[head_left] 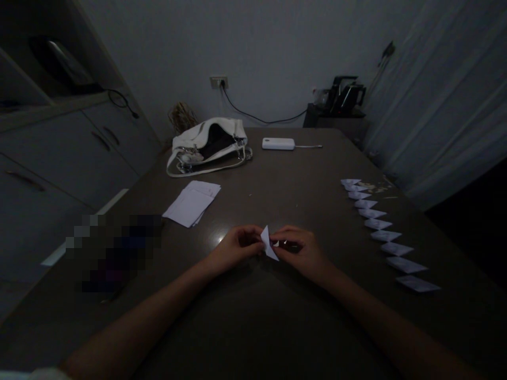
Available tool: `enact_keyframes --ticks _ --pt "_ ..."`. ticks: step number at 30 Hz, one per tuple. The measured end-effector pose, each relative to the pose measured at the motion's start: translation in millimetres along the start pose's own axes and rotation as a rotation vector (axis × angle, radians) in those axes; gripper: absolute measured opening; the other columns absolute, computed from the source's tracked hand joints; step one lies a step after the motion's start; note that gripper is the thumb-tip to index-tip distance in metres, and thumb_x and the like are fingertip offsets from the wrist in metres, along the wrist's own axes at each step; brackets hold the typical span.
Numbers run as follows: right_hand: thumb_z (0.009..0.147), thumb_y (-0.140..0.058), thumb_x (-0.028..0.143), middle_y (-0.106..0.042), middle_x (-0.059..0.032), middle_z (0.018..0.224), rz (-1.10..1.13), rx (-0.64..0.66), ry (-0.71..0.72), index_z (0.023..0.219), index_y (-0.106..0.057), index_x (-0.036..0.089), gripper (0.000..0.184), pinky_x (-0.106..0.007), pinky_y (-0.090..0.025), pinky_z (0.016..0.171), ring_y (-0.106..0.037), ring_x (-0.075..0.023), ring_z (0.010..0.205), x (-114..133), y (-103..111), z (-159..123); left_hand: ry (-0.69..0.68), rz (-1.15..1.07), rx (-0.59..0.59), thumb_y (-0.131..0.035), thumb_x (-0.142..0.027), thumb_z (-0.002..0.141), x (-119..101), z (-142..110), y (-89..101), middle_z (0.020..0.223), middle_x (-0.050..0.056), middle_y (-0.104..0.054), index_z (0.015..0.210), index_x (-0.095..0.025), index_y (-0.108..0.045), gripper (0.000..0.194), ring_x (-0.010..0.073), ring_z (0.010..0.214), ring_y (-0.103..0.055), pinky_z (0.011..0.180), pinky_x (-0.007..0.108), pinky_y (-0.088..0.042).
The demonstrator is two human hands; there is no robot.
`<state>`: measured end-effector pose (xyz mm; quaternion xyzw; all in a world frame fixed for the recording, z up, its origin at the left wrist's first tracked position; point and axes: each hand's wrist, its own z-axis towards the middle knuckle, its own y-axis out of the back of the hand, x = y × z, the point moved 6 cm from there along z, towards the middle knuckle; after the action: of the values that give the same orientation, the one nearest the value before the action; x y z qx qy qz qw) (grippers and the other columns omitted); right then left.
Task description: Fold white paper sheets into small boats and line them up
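Between both hands is a small folded piece of white paper (268, 245), raised just above the dark table near its middle. My left hand (240, 245) pinches its left side with thumb and fingers. From the right, my right hand (303, 252) grips the other side, its fingers curled and partly hiding the paper. To the right, several folded paper boats (379, 224) stand in a slanting row along the table. A loose stack of white paper sheets (192, 205) lies to the left, beyond my left hand.
A white handbag (209, 140) sits open at the table's far left. Near the far edge lies a white power bank (278, 143) with a short cable. A blurred-out dark object (122, 253) is at the left edge. Behind the table, an electric kettle (350, 97) stands on a dark cabinet.
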<state>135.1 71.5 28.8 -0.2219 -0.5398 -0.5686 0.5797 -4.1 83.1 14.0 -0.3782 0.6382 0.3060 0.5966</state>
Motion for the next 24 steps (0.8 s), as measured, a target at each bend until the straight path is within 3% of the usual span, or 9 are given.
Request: enact_keyframes --ticks 17,24 --pt "0.078 -0.067 0.026 -0.068 -0.0048 0.077 -0.022 -0.038 0.124 0.082 -0.073 0.022 0.008 -0.026 -0.049 0.057 -0.063 -0.0148 0.067 8.1 2.7 -0.9 -0.041 0.017 0.102 -0.065 -0.020 0.077 1.2 -1.7 -4.2 0.084 0.006 -0.067 0.093 -0.011 -0.064 0.018 0.0132 0.076 -0.062 0.068 0.022 -0.046" --pt "0.078 -0.066 0.023 -0.067 -0.0046 0.079 -0.026 -0.052 0.054 0.082 -0.072 0.021 0.008 -0.024 -0.047 0.056 -0.062 -0.0139 0.068 3.2 3.3 -0.2 -0.038 0.021 0.090 -0.064 -0.021 0.078 0.6 -1.6 -2.7 0.083 0.005 -0.065 0.094 -0.011 -0.063 0.019 0.0120 0.072 -0.060 0.066 0.021 -0.045"
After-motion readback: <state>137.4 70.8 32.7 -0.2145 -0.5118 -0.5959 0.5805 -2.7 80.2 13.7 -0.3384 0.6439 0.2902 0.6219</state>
